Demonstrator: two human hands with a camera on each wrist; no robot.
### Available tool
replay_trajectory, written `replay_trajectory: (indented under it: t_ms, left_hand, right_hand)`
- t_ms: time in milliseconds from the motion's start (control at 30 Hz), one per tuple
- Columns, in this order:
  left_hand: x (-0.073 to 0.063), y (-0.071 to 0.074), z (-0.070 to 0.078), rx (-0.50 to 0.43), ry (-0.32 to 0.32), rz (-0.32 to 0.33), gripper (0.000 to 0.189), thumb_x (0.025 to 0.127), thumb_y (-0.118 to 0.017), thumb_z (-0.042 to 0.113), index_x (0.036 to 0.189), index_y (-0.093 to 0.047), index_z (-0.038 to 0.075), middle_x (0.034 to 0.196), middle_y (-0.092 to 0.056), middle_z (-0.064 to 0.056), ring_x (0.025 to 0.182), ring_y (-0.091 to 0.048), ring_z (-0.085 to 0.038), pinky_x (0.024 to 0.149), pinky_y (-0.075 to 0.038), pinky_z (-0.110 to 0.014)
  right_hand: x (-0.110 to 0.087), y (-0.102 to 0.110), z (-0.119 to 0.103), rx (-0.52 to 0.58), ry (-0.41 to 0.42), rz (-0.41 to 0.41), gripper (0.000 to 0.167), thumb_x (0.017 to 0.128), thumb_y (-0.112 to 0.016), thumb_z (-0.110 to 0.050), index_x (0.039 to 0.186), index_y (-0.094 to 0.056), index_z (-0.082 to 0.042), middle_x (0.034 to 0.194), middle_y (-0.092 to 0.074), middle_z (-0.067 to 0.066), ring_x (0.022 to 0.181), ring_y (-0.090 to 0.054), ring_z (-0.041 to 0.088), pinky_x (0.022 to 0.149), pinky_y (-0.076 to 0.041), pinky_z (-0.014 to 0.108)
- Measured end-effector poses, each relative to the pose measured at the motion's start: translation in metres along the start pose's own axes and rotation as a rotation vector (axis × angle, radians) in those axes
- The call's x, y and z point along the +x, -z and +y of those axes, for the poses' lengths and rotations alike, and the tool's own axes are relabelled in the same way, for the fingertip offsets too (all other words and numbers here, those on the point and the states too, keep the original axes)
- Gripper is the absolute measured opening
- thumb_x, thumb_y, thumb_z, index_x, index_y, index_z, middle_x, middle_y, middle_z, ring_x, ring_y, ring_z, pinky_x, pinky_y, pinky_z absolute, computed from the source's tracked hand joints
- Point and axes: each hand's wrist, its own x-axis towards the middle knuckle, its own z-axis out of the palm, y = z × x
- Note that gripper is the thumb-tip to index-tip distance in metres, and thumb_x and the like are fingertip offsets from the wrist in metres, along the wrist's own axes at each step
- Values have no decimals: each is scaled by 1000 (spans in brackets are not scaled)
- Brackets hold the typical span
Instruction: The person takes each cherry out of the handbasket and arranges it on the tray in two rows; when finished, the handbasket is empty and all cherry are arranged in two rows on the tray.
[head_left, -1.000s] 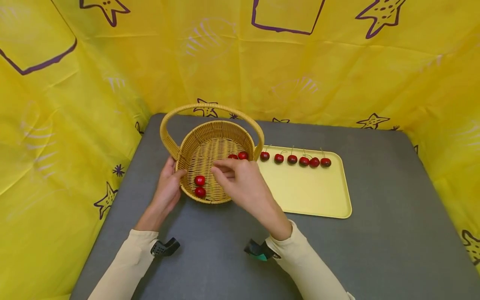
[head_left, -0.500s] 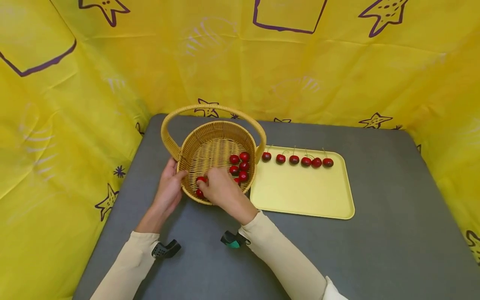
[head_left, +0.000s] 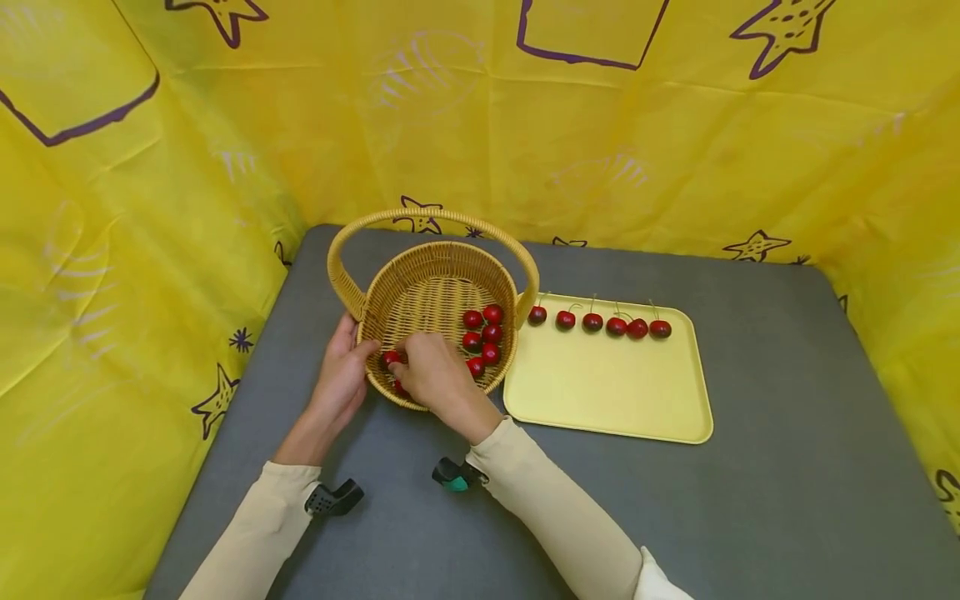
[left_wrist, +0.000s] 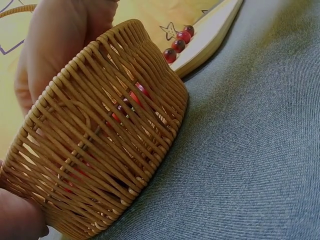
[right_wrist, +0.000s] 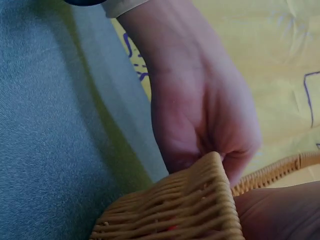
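Note:
In the head view, a round wicker basket (head_left: 438, 258) with a tall hoop handle holds several red cherries (head_left: 491, 333). My left hand (head_left: 341, 375) grips the basket's left rim, thumb over the edge and fingers outside against the wall. Reaching down inside the basket, my right hand (head_left: 435, 375) has its fingers curled at a cherry (head_left: 390, 359) near the lower left wall and pinches it. Another cherry (head_left: 401, 387) lies just below, partly covered by that hand. In the right wrist view the rim of the basket (right_wrist: 220, 200) hides the fingertips.
A pale yellow tray (head_left: 607, 383) stands right of the basket, close beside it. Along its far edge several cherries (head_left: 592, 322) lie in a row, stems pointing away. Underneath is a grey table (head_left: 780, 467), with yellow patterned cloth (head_left: 465, 125) behind and at the sides.
My right hand has come down and left from above the basket to the lower left cherries. One cherry there has shifted slightly left. The left hand still holds the rim.

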Motion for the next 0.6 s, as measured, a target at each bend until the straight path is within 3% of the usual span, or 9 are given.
replay_trajectory:
  t_ms: [167,267,400,600]
  left_hand:
    - [1,1,0,21,3,-3,75,101,-33,-16,169,-17,10,175,-21,-7,160,-21,-21,130,-20,-42]
    - [2,0,-1,26,-8,-5,75,100,-34,-15,169,-18,10,175,-22,-7,160,-21,-21,130,-20,-42]
    - [3,0,-1,23,-6,4,76,100,-35,-16,169,-19,11,175,-22,-6,159,-22,-20,129,-21,-41]
    - [2,1,-2,9,-7,13,75,99,-34,-17,168,-21,9,173,-26,-8,158,-25,-23,128,-23,-40]
  right_hand:
    - [7,-3,-2,9,27,-18,6,97,-78,-19,99,-80,-14,77,-67,-1,64,-57,13,52,-43,25]
    - [9,-3,0,45,49,12,19,96,-79,-17,114,-82,-12,96,-77,0,77,-63,12,62,-49,23]
    - [13,-5,2,82,61,27,22,96,-80,-20,116,-83,-13,109,-80,-1,93,-67,10,75,-52,23]
    - [15,-9,6,100,77,4,26,93,-83,-15,119,-82,-13,113,-79,-2,95,-68,12,76,-51,20]
